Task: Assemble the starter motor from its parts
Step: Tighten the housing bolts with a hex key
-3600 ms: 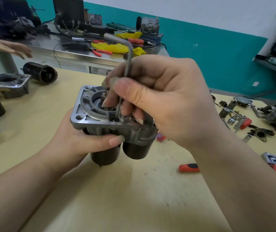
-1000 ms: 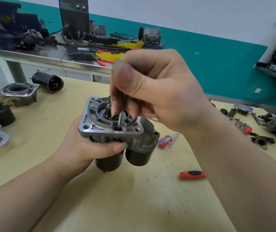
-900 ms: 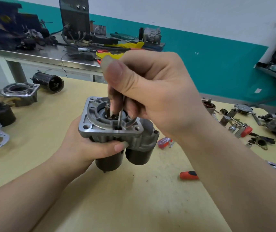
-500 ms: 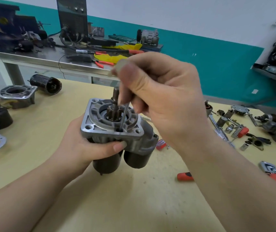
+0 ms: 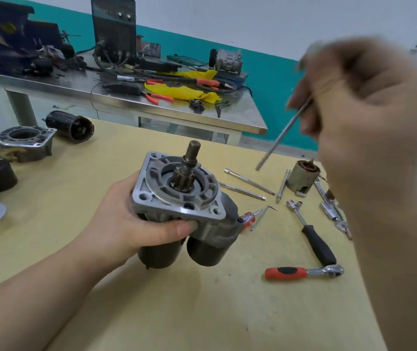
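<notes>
Left hand (image 5: 129, 224) grips the starter motor (image 5: 182, 206) upright above the table (image 5: 202, 312), housings and nose flange mated, pinion shaft protruding; right hand (image 5: 364, 117) pinches the hex key (image 5: 282, 136) clear of it, so fastening looks mostly done, final checks probably left.

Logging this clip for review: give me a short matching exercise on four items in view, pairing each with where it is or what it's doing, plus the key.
Things:
1. starter motor
2. hex key
3. ratchet with red handle
4. yellow cloth

Places or states:
A. lying on the steel bench at the back
B. held in the air by the right hand, clear of the motor
C. gripped by the left hand, shaft end up
D. lying on the wooden table, right of the motor

Pairs: 1-C, 2-B, 3-D, 4-A
</notes>
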The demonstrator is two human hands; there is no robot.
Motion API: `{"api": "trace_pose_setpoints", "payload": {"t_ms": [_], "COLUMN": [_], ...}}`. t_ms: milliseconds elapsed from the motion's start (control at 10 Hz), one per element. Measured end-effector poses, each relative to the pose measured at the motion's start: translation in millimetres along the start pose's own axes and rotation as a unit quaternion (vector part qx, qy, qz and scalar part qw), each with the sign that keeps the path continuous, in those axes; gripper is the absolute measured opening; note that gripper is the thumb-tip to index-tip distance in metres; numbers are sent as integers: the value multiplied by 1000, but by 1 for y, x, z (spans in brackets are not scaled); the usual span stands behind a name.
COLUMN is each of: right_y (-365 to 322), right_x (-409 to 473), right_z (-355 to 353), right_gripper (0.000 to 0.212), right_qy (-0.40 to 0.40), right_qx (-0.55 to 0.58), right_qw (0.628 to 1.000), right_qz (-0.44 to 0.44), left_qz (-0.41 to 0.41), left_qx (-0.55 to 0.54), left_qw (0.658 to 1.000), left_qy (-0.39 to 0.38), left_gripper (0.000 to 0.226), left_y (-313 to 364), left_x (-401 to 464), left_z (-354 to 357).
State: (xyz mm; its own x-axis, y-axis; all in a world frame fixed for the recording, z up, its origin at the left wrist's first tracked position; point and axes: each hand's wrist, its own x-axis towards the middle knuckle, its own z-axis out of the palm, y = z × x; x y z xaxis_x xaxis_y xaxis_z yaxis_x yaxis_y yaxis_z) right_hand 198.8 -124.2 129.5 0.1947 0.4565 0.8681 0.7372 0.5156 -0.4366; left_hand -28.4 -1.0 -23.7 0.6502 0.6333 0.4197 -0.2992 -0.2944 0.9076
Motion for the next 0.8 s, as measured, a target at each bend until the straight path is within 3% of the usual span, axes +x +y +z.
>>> {"api": "trace_pose_setpoints", "payload": {"t_ms": [100, 200, 300, 500, 600, 700, 800], "right_y": [44, 85, 115, 142, 139, 115, 51], "right_x": [-26, -69, -102, -124, -123, -106, -79], "right_z": [-13, -20, -23, -25, -26, -40, -79], "right_gripper": [28, 29, 30, 32, 29, 25, 21], "right_qy": [-224, -322, -312, -328, -351, -172, 60], "right_qx": [-294, -357, -364, -539, -543, -397, -129], "right_qw": [903, 816, 810, 729, 720, 871, 982], "right_qz": [220, 322, 338, 266, 251, 231, 121], "left_qz": [-107, -269, -351, -364, -374, -373, -347], "left_qx": [-50, -31, 10, 93, 113, 173, 346], "left_qw": [991, 949, 919, 895, 886, 884, 860], "left_qy": [67, 158, 181, 240, 250, 222, 144], "left_gripper": [72, 76, 64, 69, 79, 84, 92], "left_y": [5, 3, 4, -1, -4, -1, -3], "left_x": [5, 9, 14, 26, 29, 35, 43], "left_z": [4, 15, 24, 34, 38, 40, 30]}}
